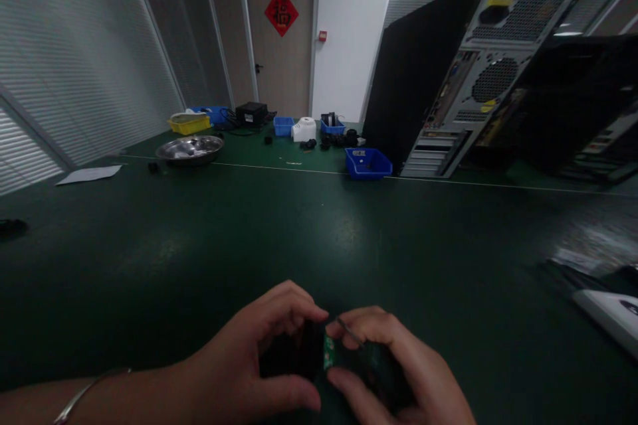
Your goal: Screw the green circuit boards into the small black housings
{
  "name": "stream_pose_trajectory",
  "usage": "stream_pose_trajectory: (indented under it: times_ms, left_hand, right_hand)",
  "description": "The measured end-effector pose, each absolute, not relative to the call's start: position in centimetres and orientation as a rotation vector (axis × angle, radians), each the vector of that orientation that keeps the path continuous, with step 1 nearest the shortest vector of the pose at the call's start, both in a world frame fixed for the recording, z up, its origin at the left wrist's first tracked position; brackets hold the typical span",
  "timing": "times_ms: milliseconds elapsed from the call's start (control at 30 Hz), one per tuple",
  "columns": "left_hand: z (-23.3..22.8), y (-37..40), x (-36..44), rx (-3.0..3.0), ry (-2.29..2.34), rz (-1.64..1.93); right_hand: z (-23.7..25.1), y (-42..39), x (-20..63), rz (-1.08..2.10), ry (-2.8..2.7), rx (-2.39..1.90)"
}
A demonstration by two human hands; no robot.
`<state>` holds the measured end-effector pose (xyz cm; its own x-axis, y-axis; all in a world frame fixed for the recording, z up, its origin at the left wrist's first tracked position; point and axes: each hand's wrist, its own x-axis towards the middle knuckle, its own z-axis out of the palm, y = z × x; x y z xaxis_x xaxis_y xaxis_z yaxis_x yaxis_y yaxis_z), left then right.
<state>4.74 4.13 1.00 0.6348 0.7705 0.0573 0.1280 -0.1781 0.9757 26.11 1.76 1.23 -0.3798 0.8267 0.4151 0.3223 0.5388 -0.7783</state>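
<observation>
At the near middle of the table, my left hand (pixel 249 352) curls its fingers and thumb around a dark, black part (pixel 310 348), whose shape is hard to make out in the dim light. A small green circuit board (pixel 329 352) stands on edge right beside that part, pinched between the thumb and fingers of my right hand (pixel 403 352). Across the right fingertips runs a thin greyish strip (pixel 350 332); whether it is a wire or a tool I cannot tell. The two hands nearly meet, and I cannot tell if board and part touch.
A dark green table (pixel 279 226) spreads around. Farther back are a blue bin (pixel 369 166), a metal bowl (pixel 189 151), a yellow basket (pixel 189 125) and a white housing (pixel 304 129). A tall computer case (pixel 423 60) stands back right; a blurred white object (pixel 611 315) lies at right.
</observation>
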Motion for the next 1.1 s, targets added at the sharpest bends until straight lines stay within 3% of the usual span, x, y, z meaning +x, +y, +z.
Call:
stream_pose_trajectory:
  times_ms: [400, 933, 1100]
  left_hand:
    - [1.54, 3.92, 4.89, 1.938, 0.807, 0.704]
    - [0.98, 3.27, 5.19, 1.671, 0.743, 0.788]
    - [1.39, 3.10, 5.17, 1.823, 0.768, 0.835]
  right_hand:
    - [1.07, 1.09, 25.74, 0.738, -2.051, -1.018]
    - [1.32, 1.03, 25.44, 0.757, -1.978, -0.942]
    - [1.02, 1.01, 25.26, 0.816, -1.864, -0.952]
